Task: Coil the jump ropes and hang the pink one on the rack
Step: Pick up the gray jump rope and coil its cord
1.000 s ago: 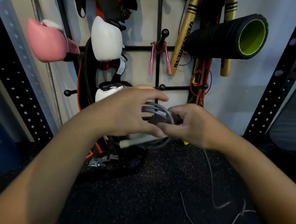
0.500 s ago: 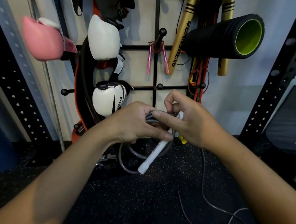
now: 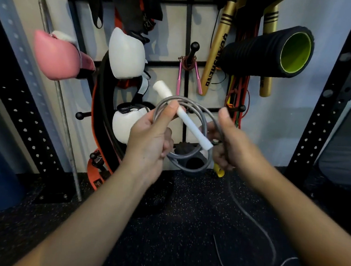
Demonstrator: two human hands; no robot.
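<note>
the grey jump rope (image 3: 180, 133) is now held up as an open set of loops between both hands, at about 12 o'clock from the centre of the view; half a second ago the loops were bunched tight between the two hands with the white handle (image 3: 184, 116) hanging down toward 6 o'clock, and that handle now lies across the coil, pointing up toward 11 o'clock. the left hand (image 3: 151, 139) grips the coil at its 9 o'clock side, thumb pressed over the strands and against the handle. the right hand (image 3: 228, 140) is closed on the strands at the 3 o'clock side. judgement: the change indicates that the coil is being opened and evened out, not finished, since a free length of grey cord (image 3: 253, 221) runs from the right hand down to the floor (image 3: 163, 236) toward 5 o'clock and remains to be wound in. the pink jump rope (image 3: 188, 71) already hangs coiled on a peg of the wall rack (image 3: 189, 19) at 12 o'clock above the hands, so the hanging step appears complete. containers: the black foam roller (image 3: 265, 49) at 2 o'clock is mounted on the rack with its green hollow core facing outward; nothing is visible inside it. no other container contents can be determined.
</note>
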